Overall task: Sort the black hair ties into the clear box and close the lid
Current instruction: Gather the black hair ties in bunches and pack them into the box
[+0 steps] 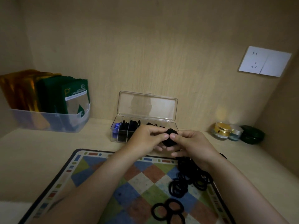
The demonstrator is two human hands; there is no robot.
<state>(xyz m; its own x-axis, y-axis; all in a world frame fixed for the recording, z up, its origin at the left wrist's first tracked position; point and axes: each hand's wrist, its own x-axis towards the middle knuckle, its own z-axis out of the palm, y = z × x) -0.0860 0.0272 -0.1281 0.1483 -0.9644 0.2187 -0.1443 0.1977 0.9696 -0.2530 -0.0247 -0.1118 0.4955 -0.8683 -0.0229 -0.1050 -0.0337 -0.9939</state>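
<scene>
A clear box (115,136) with several compartments stands on the desk, its lid (147,105) raised against the back wall. Black hair ties fill some compartments and blue ones the leftmost. My left hand (145,139) and my right hand (192,145) meet just in front of the box, both pinching a small bunch of black hair ties (170,137). A loose pile of black hair ties (191,177) lies on the checkered mat (90,168) under my right wrist. Three more ties (168,210) lie near the mat's front.
A translucent bin (48,120) holding green and gold sachets stands at the back left. Small cosmetic jars (224,130) and a dark green case (252,135) sit at the back right. A white wall socket (265,61) is on the right of the back wall.
</scene>
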